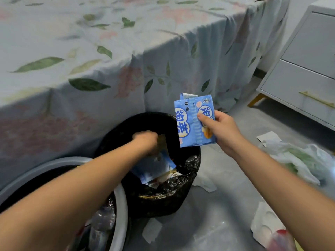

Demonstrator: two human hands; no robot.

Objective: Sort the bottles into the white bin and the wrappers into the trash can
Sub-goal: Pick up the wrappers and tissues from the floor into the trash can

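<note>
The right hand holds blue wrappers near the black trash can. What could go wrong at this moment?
1. The right hand grips the blue wrappers beside the far rim of the trash can, not over its opening; released now, they might fall on the floor.
2. The left hand is blurred over the opening, so it may block the drop.

The left hand (145, 142) is smeared by motion over the trash can (190, 160), so its grip cannot be made out. The left forearm hides much of the white bin (121, 205), whose bottles (103, 218) show only blurrily at the bottom edge.
</note>
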